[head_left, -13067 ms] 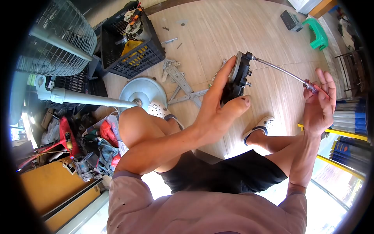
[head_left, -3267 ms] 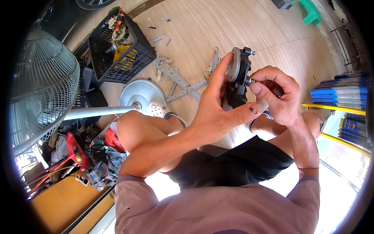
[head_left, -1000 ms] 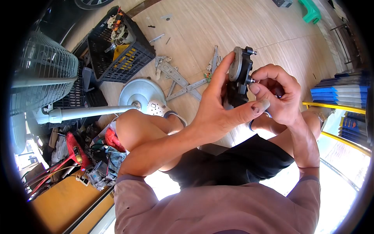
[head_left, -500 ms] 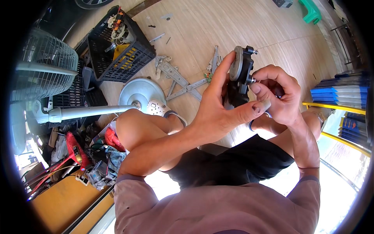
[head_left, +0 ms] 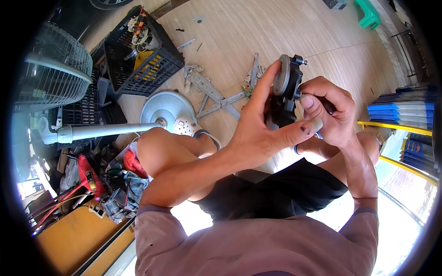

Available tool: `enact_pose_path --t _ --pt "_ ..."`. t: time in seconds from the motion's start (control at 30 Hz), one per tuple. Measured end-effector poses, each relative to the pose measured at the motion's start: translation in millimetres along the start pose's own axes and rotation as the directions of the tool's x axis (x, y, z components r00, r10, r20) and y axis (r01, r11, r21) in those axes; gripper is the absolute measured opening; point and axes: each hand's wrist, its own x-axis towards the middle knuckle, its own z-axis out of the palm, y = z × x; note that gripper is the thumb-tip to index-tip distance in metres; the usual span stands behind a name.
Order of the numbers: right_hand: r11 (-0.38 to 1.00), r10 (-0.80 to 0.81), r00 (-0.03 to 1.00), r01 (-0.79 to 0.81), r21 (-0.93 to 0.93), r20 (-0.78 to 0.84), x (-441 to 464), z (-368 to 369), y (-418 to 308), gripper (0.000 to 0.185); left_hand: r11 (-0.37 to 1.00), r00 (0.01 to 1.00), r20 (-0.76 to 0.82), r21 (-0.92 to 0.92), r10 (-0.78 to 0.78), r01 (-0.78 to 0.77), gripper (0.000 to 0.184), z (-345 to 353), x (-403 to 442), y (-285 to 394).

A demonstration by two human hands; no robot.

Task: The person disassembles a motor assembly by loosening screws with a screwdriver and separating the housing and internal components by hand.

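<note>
My left hand (head_left: 267,133) grips a black part with a round grey disc (head_left: 286,85), its fingers behind and its thumb along the lower end. A silver screw sticks out at the part's top right. My right hand (head_left: 332,110) is closed, thumb and forefinger pinched at a second screw on the part's right side. Something dark red shows within the curled right fingers; most of it is hidden. On the floor beyond lies a metal scissor-like linkage (head_left: 207,89).
A black crate (head_left: 149,76) with motors stands at the upper left, beside a fan (head_left: 60,69) and its round base (head_left: 168,108). Clutter (head_left: 115,198) lies at the lower left. A green stool (head_left: 367,16) is at the upper right, stacked blue packs (head_left: 400,112) on the right.
Since the oldest frame, the screwdriver has left the part and my right hand has come in to a screw. In the last second, the part has shifted slightly right and the fan head has turned.
</note>
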Motion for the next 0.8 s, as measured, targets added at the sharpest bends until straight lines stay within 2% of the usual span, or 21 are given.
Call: enact_pose_path --t 0.07,0.17,0.37,0.47,0.6,0.8 --pt "0.999 -0.035 0.999 0.035 -0.012 0.012 1 0 2 0.014 1.000 1.000 0.003 -0.007 -0.006 0.006 0.104 0 0 0" --pt "0.999 0.039 0.998 -0.040 0.025 0.048 0 -2 -1 0.014 1.000 1.000 0.006 -0.007 -0.007 0.007 0.104 0 0 -1" --pt "0.986 0.158 0.987 -0.158 0.053 0.004 -4 -1 -9 0.013 1.000 1.000 0.002 -0.023 0.008 -0.008 0.104 1 1 0" --pt "0.992 0.121 0.993 -0.121 0.038 0.005 -5 -2 -5 0.013 1.000 1.000 0.009 -0.008 0.012 -0.012 0.104 0 1 -2" --pt "0.997 -0.053 0.998 0.055 -0.055 0.025 0 -3 4 0.016 1.000 1.000 0.026 0.007 0.015 -0.015 0.104 -1 1 -2" --pt "0.996 0.081 0.996 -0.079 0.042 -0.033 -4 0 -4 0.014 1.000 1.000 0.013 -0.010 0.017 -0.017 0.103 0 2 -4"
